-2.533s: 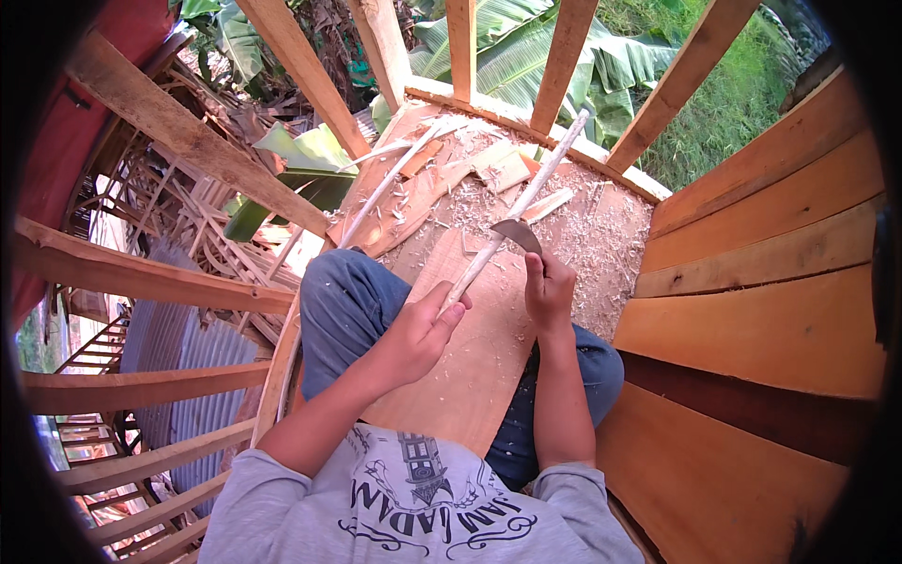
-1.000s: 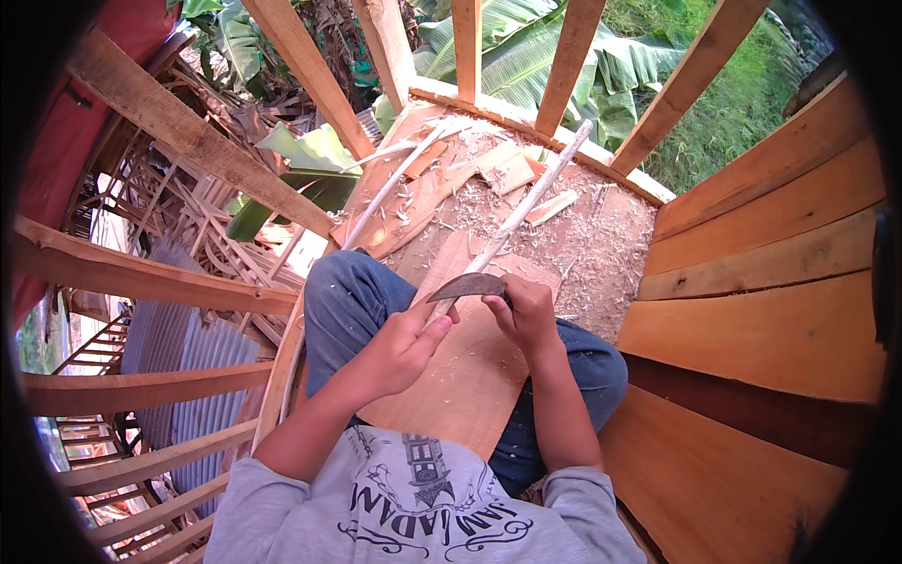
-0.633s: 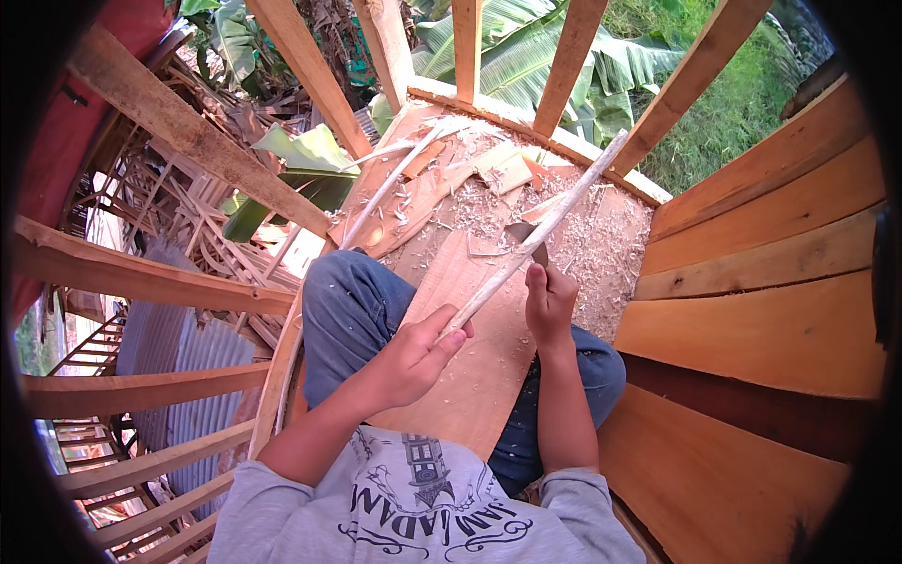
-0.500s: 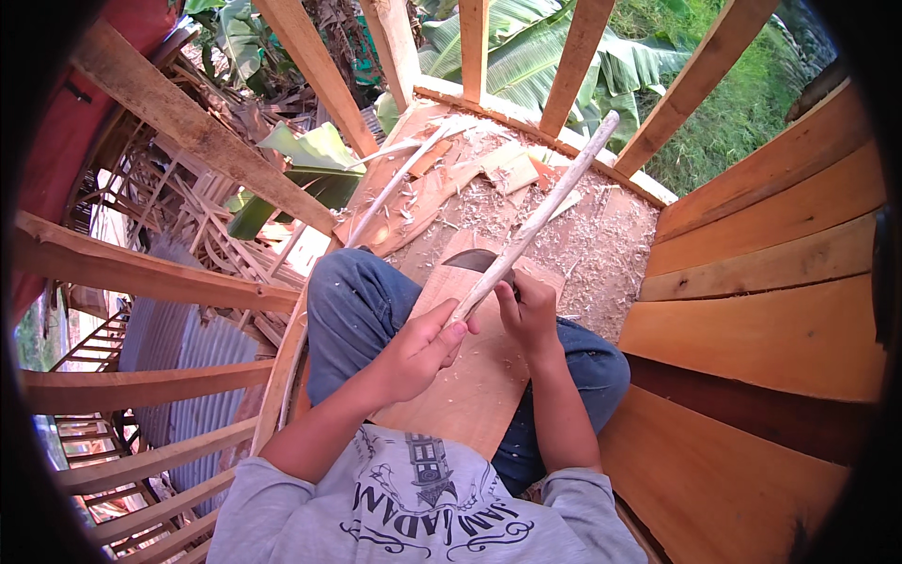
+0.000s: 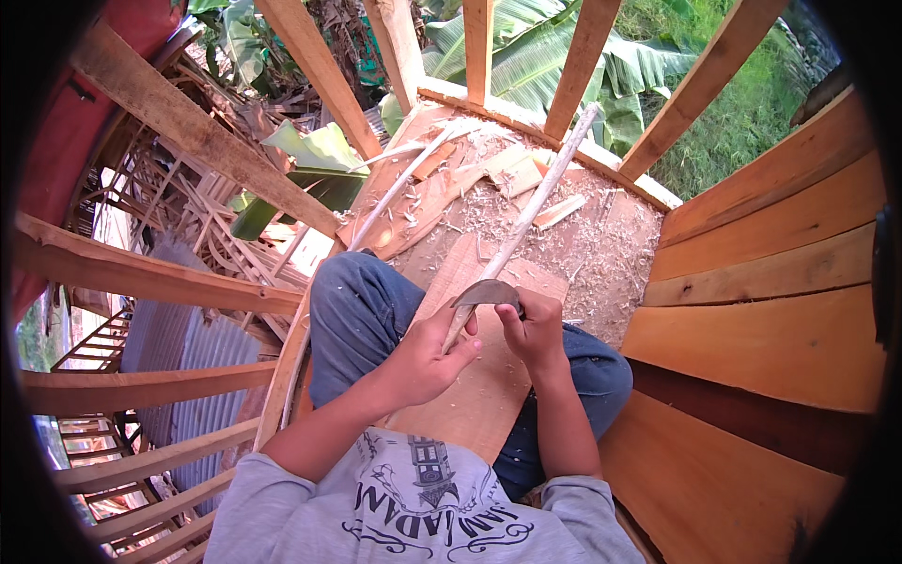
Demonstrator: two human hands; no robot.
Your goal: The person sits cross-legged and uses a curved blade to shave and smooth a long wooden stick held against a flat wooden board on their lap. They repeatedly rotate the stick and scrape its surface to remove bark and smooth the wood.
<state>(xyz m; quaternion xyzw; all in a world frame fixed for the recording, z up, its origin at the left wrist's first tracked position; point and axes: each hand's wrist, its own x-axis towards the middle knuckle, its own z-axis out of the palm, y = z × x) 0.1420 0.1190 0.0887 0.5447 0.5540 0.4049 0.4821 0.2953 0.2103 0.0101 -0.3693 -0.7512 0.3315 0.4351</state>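
Note:
A long pale peeled stick (image 5: 540, 197) slants up and away from my lap. My left hand (image 5: 427, 362) is closed around its near end. My right hand (image 5: 534, 329) grips a knife with a short, dark, curved blade (image 5: 487, 293); its handle is mostly hidden in the fist. The blade lies across the top of the stick, just beyond my left fingers. Under both hands, a wide wooden board (image 5: 470, 399) rests across my lap, its far end between my knees.
Wood shavings and offcuts (image 5: 512, 169) litter the plank floor ahead. Another thin stick (image 5: 399, 193) lies at the left. Wooden slats (image 5: 470, 56) rail the far and left sides, with a plank wall (image 5: 752, 329) on the right. Banana leaves (image 5: 507, 56) hang beyond the rails.
The knife has come up from beyond the stick and now lies across it near my left hand. The stick's far end has swung slightly left and lower.

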